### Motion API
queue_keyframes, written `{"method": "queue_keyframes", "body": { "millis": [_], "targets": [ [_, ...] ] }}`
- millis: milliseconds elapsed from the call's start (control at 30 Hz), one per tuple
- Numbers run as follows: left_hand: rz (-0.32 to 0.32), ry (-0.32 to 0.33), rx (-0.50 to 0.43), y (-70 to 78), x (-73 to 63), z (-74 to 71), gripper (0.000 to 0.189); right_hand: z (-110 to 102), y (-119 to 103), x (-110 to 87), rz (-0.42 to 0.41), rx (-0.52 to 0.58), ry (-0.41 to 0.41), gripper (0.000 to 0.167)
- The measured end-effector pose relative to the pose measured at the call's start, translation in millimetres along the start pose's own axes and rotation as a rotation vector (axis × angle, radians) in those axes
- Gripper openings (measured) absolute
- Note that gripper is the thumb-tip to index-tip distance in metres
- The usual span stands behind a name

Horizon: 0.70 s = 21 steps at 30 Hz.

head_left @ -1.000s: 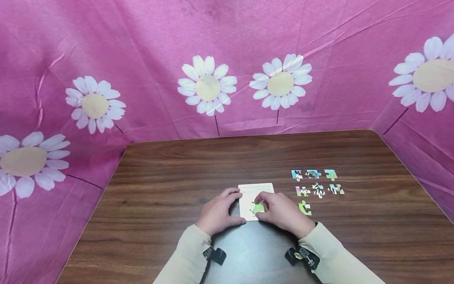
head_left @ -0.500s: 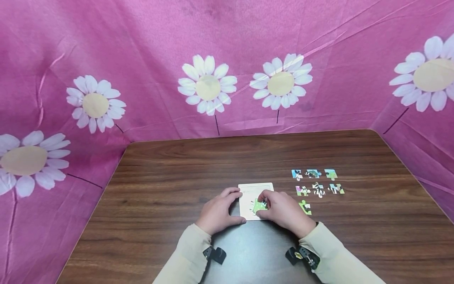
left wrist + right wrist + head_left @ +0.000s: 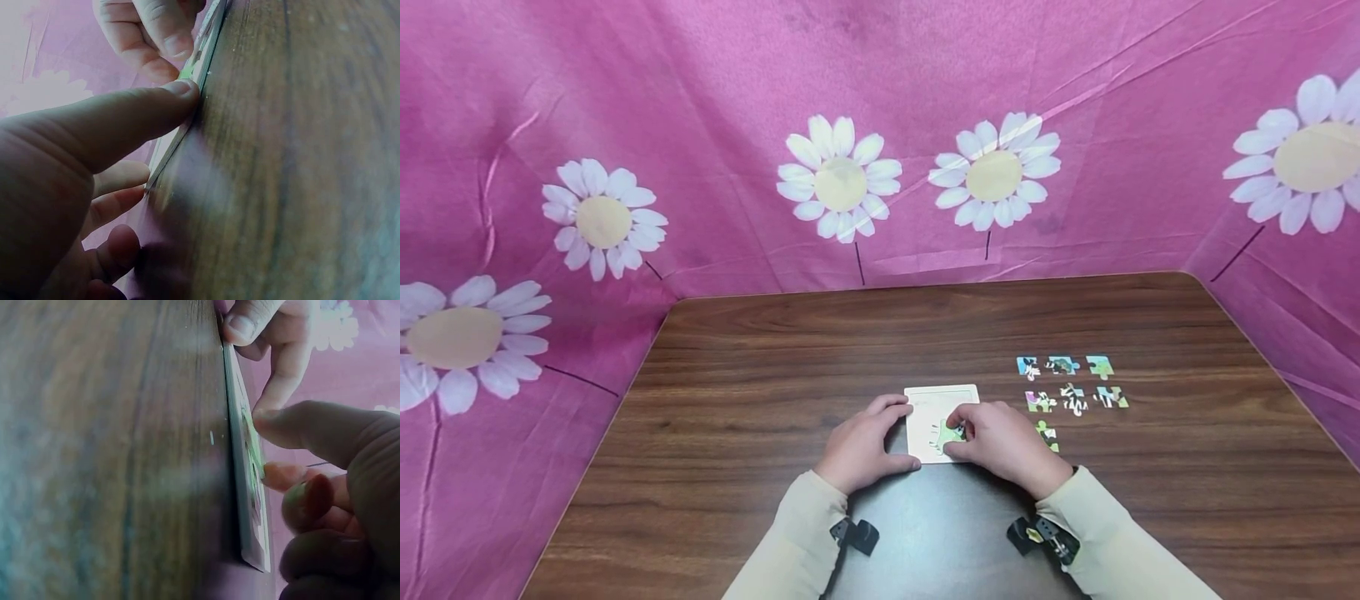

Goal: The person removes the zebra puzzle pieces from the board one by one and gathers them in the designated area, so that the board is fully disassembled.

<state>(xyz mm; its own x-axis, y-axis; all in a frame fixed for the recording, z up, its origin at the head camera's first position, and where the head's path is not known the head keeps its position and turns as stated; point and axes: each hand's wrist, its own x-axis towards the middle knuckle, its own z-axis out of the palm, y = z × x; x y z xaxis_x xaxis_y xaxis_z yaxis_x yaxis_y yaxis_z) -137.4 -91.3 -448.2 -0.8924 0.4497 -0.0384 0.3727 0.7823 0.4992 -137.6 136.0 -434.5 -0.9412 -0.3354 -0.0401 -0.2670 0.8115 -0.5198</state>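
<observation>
A square white puzzle board lies flat on the table in the head view. My left hand holds it at its left side, fingertips at the left edge and thumb at the near left corner. My right hand is over the board's right part, its thumb and index finger pinching a green puzzle piece close on the board's surface. That hand covers part of the piece and the board's right side. In the right wrist view, the thumb and a fingertip meet the green piece, which lies along the board.
Loose puzzle pieces lie in rows to the right of the board, among them a blue-and-white piece, a green piece and one green-and-black piece beside my right hand. A pink flowered cloth hangs behind the wooden table.
My right hand has shifted slightly right over the board, and the green piece beneath its fingers has slid a little the same way. The left hand stays in place at the board's edge.
</observation>
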Motion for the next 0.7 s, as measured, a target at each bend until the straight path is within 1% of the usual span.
{"method": "queue_keyframes", "body": {
  "millis": [133, 233, 467, 700],
  "targets": [
    [-0.002, -0.003, 0.000, -0.3, 0.6, 0.3, 0.073, -0.8, 0.4, -0.4, 0.006, 0.001, -0.026, 0.025],
    [-0.003, -0.004, 0.000, -0.6, 0.9, 0.6, 0.073, -0.5, -0.1, -0.5, 0.010, 0.000, -0.028, 0.026],
    [0.004, 0.014, -0.001, -0.9, 0.3, 1.3, 0.073, 0.7, -4.0, -1.9, 0.000, -0.059, 0.004, 0.024],
    [0.002, 0.015, 0.009, -1.4, 0.4, 3.2, 0.073, 2.4, -5.3, -3.6, -0.013, -0.113, 0.019, 0.024]
  ]
}}
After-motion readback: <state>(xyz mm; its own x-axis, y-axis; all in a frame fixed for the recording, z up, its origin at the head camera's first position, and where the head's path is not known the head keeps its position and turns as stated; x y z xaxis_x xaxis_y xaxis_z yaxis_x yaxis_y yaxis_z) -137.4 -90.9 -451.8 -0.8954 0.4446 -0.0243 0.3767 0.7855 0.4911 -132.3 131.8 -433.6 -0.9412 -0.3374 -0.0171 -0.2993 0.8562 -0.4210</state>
